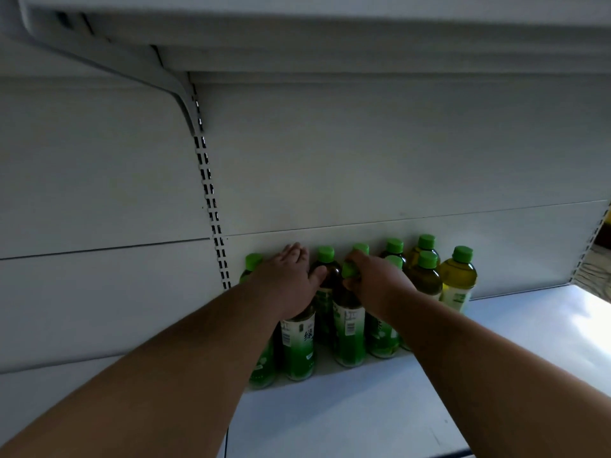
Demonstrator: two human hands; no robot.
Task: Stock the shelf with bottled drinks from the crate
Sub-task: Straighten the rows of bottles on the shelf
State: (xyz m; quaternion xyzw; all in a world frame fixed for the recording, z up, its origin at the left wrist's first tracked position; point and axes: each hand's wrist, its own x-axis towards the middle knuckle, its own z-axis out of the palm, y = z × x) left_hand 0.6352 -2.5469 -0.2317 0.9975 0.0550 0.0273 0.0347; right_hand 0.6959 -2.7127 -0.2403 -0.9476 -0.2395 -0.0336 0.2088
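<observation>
Several green-capped tea bottles with green-and-white labels stand in a cluster at the back left of a white shelf (380,401). My left hand (287,279) lies flat over the top of one front bottle (297,345), fingers straight and pointing at the back panel. My right hand (377,285) curls its fingers around the neck of another front bottle (348,332), just under its green cap. A paler yellow bottle (458,279) stands at the right end of the cluster. The crate is out of sight.
The shelf runs on bare to the right, where bright light falls on it (568,322). A slotted upright (211,206) runs down the white back panel just left of the bottles. Another shelf (330,34) hangs overhead on a bracket.
</observation>
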